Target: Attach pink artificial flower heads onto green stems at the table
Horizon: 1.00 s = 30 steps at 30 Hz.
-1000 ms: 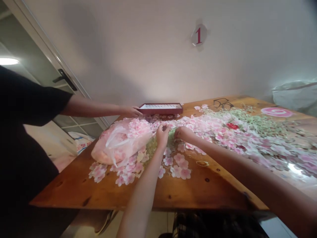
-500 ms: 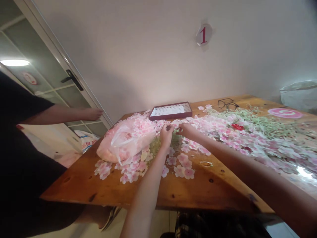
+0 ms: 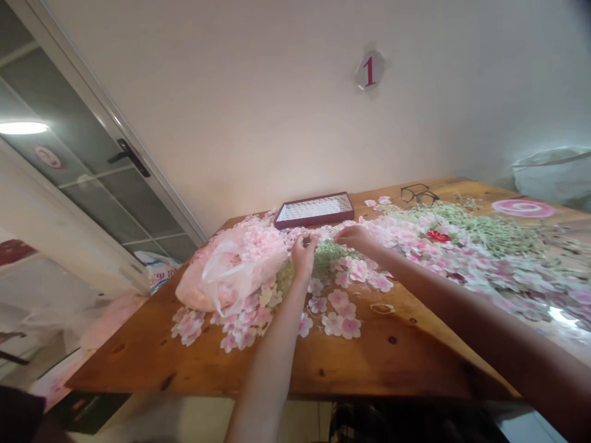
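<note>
Pink fabric blossoms (image 3: 341, 299) under both hands, fingers' grip unclear, wall sign (image 3: 369, 71) reads "1"

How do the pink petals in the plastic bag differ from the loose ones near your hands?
The pink fabric petals in the clear plastic bag are heaped and bunched; the loose pink petals lie flat, spread singly on the wooden table. The bagged ones sit left of the left hand, the loose ones nearer. Both look alike.
</note>
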Each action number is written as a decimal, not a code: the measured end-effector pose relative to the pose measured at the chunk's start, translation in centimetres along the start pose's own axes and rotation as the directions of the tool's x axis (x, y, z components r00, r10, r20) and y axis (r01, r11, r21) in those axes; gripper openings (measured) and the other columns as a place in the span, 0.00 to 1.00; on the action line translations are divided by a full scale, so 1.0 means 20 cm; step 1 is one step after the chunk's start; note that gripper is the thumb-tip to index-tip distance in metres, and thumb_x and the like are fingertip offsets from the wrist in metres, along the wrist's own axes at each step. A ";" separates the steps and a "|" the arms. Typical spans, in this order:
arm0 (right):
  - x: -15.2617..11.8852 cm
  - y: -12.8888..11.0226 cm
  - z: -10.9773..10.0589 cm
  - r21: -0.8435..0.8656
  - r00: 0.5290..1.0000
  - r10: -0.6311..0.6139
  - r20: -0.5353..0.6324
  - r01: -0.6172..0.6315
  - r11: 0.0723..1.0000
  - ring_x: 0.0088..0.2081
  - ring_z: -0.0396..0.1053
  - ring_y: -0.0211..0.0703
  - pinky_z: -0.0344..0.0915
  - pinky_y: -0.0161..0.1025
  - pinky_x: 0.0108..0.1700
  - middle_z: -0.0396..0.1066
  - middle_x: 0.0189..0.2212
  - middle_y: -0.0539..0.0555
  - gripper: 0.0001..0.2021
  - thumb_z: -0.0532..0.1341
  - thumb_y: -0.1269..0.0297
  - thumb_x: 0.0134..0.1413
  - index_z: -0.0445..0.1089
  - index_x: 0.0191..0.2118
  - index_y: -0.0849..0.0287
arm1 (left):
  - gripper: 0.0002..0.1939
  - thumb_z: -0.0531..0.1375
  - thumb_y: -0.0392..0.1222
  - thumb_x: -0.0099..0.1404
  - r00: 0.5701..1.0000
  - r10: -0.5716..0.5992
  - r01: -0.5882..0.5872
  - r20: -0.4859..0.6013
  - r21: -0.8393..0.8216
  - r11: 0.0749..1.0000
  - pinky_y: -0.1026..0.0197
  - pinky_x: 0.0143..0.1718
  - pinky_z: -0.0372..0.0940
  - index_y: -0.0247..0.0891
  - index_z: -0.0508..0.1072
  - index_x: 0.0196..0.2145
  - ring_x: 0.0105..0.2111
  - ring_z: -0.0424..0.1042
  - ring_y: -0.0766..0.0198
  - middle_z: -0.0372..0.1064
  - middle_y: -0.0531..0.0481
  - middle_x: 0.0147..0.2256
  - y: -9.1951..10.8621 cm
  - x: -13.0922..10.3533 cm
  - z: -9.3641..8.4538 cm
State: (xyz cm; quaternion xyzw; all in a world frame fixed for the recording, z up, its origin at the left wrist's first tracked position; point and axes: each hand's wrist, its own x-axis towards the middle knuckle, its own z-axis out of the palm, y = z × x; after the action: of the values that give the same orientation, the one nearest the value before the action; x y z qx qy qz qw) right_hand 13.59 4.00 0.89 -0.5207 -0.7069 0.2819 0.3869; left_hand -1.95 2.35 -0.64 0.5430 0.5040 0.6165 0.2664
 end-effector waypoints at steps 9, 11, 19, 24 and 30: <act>-0.02 0.03 0.02 0.223 0.996 0.081 0.025 -0.085 0.971 0.23 0.62 0.36 0.56 0.31 0.23 0.65 0.18 0.51 0.07 0.59 0.64 0.35 0.66 0.20 0.63 | 0.08 0.56 0.44 0.49 1.000 0.007 -0.007 0.015 0.038 0.999 0.67 0.29 0.57 0.36 0.66 0.26 0.24 0.62 0.70 0.63 0.53 0.23 0.00 0.00 0.01; -0.02 0.03 0.02 0.276 0.995 0.089 0.046 -0.099 0.956 0.24 0.63 0.36 0.58 0.31 0.25 0.66 0.21 0.51 0.07 0.60 0.64 0.35 0.67 0.24 0.63 | 0.08 0.56 0.44 0.49 1.000 0.004 -0.005 0.024 0.036 0.999 0.67 0.28 0.57 0.36 0.66 0.26 0.24 0.62 0.70 0.63 0.53 0.23 0.00 0.00 0.01; -0.08 -0.03 -0.07 0.372 0.995 0.057 0.087 -0.086 0.924 0.26 0.64 0.35 0.62 0.34 0.31 0.67 0.24 0.53 0.09 0.59 0.61 0.40 0.68 0.27 0.63 | 0.09 0.56 0.44 0.49 0.996 -0.022 0.020 0.083 0.015 1.000 0.67 0.28 0.58 0.36 0.66 0.27 0.25 0.63 0.70 0.64 0.53 0.25 0.00 -0.02 0.04; -0.17 -0.07 -0.10 0.264 0.984 -0.156 -0.089 0.175 0.948 0.27 0.65 0.37 0.62 0.35 0.31 0.66 0.24 0.52 0.07 0.59 0.63 0.41 0.65 0.26 0.61 | 0.10 0.57 0.45 0.49 0.984 -0.013 0.028 0.176 -0.084 0.996 0.67 0.27 0.58 0.36 0.65 0.26 0.24 0.62 0.71 0.62 0.54 0.24 0.06 -0.08 0.10; -0.23 -0.10 -0.11 0.159 0.929 -0.264 -0.259 0.311 0.937 0.28 0.65 0.36 0.63 0.35 0.32 0.65 0.25 0.51 0.04 0.58 0.67 0.43 0.62 0.28 0.60 | 0.12 0.57 0.47 0.48 0.959 -0.042 0.095 0.280 -0.180 0.979 0.67 0.26 0.59 0.35 0.64 0.26 0.23 0.62 0.71 0.62 0.53 0.24 0.18 -0.13 0.14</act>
State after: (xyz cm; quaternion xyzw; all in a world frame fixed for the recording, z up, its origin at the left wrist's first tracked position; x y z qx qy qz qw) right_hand 15.05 -0.94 2.58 -0.3996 -0.6938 0.2275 0.5542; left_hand 2.10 -0.34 1.25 0.5773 0.4192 0.5712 0.4058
